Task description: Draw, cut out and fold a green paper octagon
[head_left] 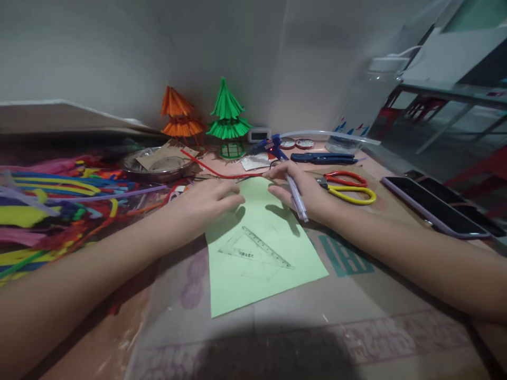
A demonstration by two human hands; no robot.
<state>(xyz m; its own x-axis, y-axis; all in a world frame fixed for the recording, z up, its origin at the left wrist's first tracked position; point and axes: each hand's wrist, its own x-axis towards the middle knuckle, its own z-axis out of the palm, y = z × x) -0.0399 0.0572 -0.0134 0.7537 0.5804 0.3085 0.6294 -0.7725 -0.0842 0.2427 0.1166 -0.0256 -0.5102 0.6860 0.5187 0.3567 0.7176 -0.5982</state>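
Right hand (307, 194) grips a pen (296, 194) over paper (269, 293) bearing a set square (269, 249); whether my left hand (208, 203) grasps the paper, I cannot tell.

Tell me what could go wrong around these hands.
The triangle ruler lies on the green paper, touched by neither the left hand nor the right hand, so it might slide if the sheet shifts. Beyond the right hand, the glue gun shows a red light; it may be hot, and touching its tip could burn.
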